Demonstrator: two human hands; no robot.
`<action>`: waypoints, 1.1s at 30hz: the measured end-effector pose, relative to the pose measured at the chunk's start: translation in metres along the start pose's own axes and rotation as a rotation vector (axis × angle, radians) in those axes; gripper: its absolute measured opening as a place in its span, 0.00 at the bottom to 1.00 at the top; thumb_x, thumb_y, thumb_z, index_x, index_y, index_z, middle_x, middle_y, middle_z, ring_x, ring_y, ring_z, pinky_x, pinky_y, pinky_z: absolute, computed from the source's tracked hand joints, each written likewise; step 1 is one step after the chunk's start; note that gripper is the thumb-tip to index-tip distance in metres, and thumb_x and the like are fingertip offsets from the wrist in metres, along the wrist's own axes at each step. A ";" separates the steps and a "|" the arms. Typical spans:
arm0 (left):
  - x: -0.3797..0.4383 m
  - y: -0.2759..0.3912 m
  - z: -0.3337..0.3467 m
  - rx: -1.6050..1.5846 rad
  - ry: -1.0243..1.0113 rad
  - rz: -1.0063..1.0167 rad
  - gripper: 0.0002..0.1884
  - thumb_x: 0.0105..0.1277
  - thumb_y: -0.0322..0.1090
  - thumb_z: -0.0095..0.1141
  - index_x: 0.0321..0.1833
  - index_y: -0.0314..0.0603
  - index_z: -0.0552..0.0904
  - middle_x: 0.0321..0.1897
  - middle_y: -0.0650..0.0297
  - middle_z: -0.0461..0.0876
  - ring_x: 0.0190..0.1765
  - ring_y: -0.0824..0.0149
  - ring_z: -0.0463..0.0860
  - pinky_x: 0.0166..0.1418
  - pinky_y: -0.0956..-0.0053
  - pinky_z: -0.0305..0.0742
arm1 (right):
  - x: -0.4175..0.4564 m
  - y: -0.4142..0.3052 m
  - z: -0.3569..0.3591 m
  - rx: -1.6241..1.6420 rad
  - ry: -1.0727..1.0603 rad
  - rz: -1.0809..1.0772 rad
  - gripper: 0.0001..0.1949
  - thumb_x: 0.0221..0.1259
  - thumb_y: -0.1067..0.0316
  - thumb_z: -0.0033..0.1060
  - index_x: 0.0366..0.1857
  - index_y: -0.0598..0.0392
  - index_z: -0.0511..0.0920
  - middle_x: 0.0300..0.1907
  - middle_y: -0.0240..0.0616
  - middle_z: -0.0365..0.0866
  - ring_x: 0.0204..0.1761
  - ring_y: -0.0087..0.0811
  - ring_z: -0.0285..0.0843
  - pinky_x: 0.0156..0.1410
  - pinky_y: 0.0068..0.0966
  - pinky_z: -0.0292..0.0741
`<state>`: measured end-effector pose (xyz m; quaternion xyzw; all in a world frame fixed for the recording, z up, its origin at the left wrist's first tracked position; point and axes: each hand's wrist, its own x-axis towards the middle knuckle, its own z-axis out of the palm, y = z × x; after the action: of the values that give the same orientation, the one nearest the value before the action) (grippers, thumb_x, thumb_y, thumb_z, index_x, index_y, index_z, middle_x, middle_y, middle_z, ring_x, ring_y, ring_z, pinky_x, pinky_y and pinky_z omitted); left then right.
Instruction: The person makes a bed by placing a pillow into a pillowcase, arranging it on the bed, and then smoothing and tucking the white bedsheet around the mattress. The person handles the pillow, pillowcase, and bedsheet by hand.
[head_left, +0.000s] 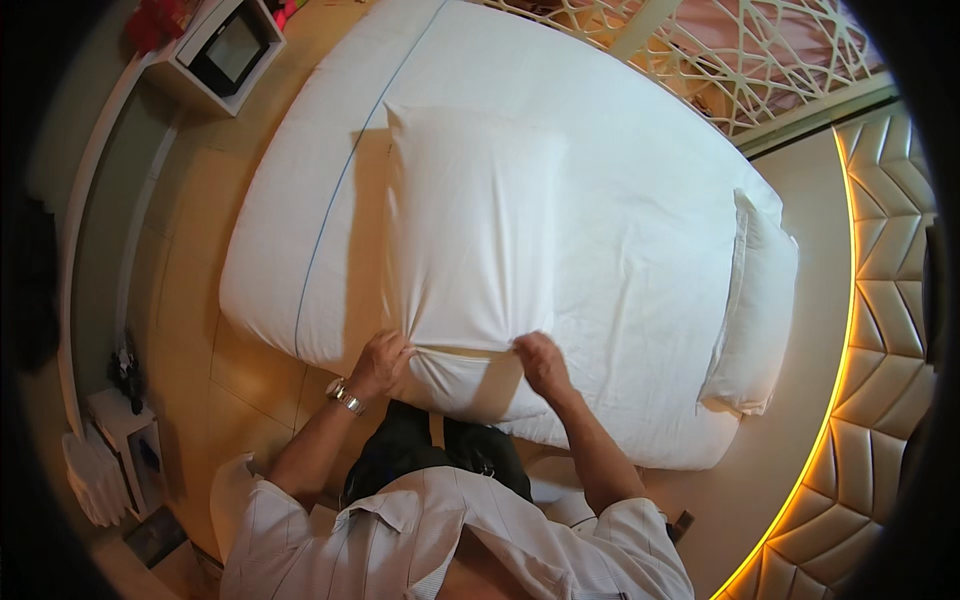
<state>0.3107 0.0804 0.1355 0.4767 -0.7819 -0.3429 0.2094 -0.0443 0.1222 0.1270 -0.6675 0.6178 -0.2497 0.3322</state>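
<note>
A white pillow in its case (480, 225) lies lengthwise before me on the bed, its near end towards my body. My left hand (384, 363) pinches the left corner of the pillowcase's open edge. At the right corner of that same edge, my right hand (541, 363) grips the cloth. Between the two hands the opening (465, 350) shows as a narrow slit, and creases fan out from both grips. Below the slit, a white flap or pillow end (469, 382) bulges towards me; which it is I cannot tell.
A white sheet with a blue line (330, 202) covers the bed. A second white pillow (754, 315) rests near the padded headboard (877, 315), which has a lit strip. Beyond the bed stands a white lattice screen (750, 60). Wall boxes (225, 52) and a small white shelf (127, 427) are at left.
</note>
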 end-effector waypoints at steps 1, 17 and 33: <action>-0.021 -0.017 0.011 -0.013 -0.056 -0.040 0.06 0.70 0.31 0.63 0.37 0.37 0.81 0.32 0.51 0.80 0.41 0.44 0.81 0.46 0.53 0.76 | -0.012 -0.010 0.007 0.021 -0.113 0.058 0.07 0.69 0.69 0.61 0.44 0.56 0.87 0.43 0.48 0.87 0.50 0.51 0.84 0.57 0.42 0.80; 0.005 -0.001 0.007 0.091 0.128 -0.035 0.12 0.68 0.35 0.66 0.50 0.37 0.83 0.58 0.46 0.80 0.62 0.42 0.78 0.68 0.50 0.74 | 0.018 -0.064 -0.023 -0.312 -0.328 0.169 0.10 0.68 0.58 0.66 0.47 0.48 0.85 0.47 0.47 0.87 0.52 0.52 0.82 0.57 0.51 0.76; 0.219 -0.078 0.077 0.528 -0.189 -0.041 0.42 0.70 0.63 0.59 0.83 0.53 0.66 0.88 0.48 0.48 0.88 0.45 0.45 0.82 0.29 0.41 | 0.208 0.045 0.104 -0.346 0.197 0.171 0.41 0.64 0.45 0.68 0.80 0.46 0.65 0.82 0.60 0.52 0.84 0.66 0.44 0.82 0.67 0.49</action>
<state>0.2074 -0.1124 0.0265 0.4962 -0.8505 -0.1745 -0.0030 0.0270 -0.0706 0.0089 -0.6322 0.7353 -0.1747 0.1707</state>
